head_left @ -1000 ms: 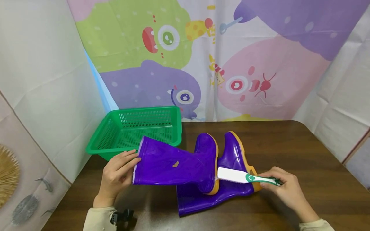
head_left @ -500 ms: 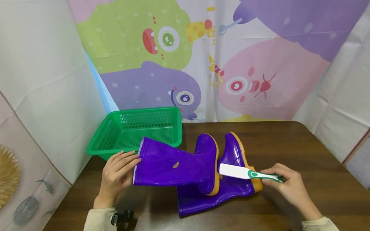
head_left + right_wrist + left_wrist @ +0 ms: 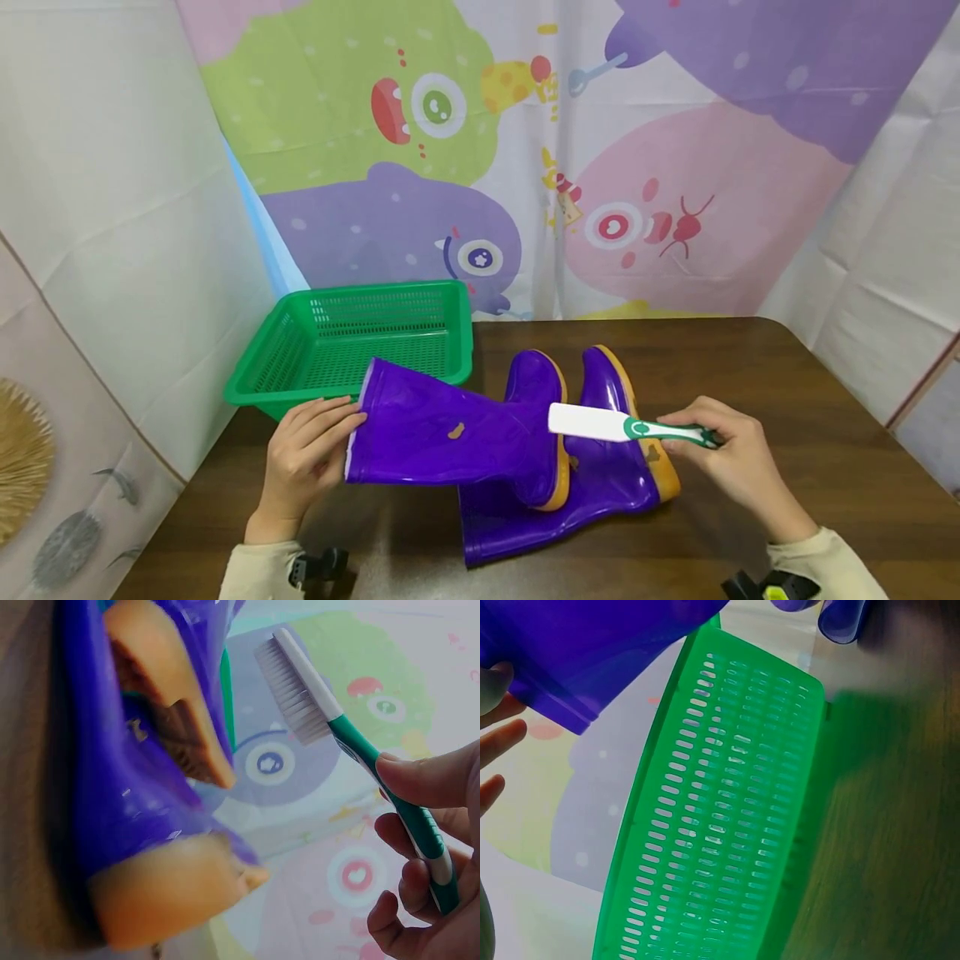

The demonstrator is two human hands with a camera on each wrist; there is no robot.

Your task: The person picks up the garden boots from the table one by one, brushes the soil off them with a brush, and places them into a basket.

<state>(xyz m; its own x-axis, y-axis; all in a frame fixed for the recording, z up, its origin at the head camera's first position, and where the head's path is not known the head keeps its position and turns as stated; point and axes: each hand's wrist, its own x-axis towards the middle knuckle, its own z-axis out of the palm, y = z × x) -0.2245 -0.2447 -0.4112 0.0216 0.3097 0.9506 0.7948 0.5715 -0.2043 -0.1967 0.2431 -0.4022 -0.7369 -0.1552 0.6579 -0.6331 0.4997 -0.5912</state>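
Observation:
My left hand (image 3: 306,457) grips the open top of a purple rain boot (image 3: 427,442), fingers outside its rim. This boot lies on its side with a tan smear (image 3: 456,431) on the shaft, its yellow sole facing right. Beneath it, a second purple rain boot (image 3: 573,508) lies on the table with a brown smear on its yellow heel. My right hand (image 3: 738,450) holds a scrub brush (image 3: 591,422) by its green and white handle. In the right wrist view, the white bristles (image 3: 292,694) face the boots and stand apart from them.
A green perforated basket (image 3: 262,392) stands at the back left, just behind the held boot's top. The brown wooden table (image 3: 720,358) reaches back to a cartoon-print curtain (image 3: 555,125). White sheets hang at both sides.
The brush shifted slightly right off the upper boot's sole, then rose and came back left, over the boot's foot. My left hand and both boots have stayed put.

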